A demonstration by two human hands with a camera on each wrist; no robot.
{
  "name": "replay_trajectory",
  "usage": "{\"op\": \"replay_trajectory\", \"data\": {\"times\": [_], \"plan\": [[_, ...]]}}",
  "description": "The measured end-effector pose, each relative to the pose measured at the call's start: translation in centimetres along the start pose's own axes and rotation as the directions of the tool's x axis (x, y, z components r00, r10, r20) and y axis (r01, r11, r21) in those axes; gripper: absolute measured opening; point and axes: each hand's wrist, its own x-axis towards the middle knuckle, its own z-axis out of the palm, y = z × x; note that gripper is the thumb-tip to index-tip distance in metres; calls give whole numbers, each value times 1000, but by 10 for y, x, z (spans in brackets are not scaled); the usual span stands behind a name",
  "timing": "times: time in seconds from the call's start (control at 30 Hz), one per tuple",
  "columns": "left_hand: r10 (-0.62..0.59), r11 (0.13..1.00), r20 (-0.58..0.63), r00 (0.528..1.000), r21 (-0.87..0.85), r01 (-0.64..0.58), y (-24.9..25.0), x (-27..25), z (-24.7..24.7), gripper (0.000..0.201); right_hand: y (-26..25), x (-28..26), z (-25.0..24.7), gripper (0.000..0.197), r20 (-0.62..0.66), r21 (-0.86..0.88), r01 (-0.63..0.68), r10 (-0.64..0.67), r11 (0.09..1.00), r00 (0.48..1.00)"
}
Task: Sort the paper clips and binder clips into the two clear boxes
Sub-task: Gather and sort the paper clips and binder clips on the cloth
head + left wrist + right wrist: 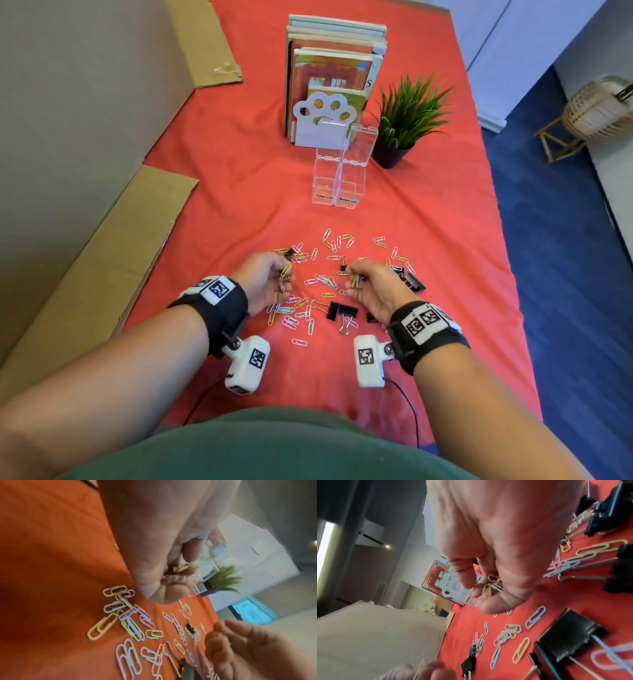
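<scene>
Several pastel paper clips [322,279] and black binder clips [342,311] lie scattered on the red cloth in front of me. My left hand [270,279] hovers over the left of the pile and holds a small bunch of paper clips [180,568] in curled fingers. My right hand [371,284] hovers over the right of the pile and pinches a few paper clips [487,591] between thumb and fingers. Two clear boxes [337,186] with lids up stand side by side farther back, labelled on their fronts; both look empty.
A row of books in a white paw-shaped bookend [323,118] stands behind the boxes, with a potted plant [407,120] to their right. Cardboard sheets [89,260] lie along the left edge of the cloth. The table's right edge drops to blue floor [561,240].
</scene>
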Motion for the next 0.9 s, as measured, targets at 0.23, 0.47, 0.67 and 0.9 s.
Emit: {"op": "replay_trajectory", "data": {"times": [0.23, 0.47, 0.67, 0.9], "plan": [[118, 914, -103, 988, 401, -68, -8, 0, 3, 33, 14, 13, 26, 18, -15, -953, 88, -333, 291, 943], [375, -87, 252, 892, 968, -237, -24, 1, -3, 22, 39, 20, 42, 30, 179, -984, 173, -399, -51, 899], [336, -163, 307, 890, 950, -265, -31, 2, 2, 25, 14, 9, 27, 8, 31, -866, 174, -297, 469, 954], [107, 926, 49, 993, 359, -117, -10, -5, -2, 7, 11, -10, 8, 24, 156, -120, 66, -46, 991, 987]]}}
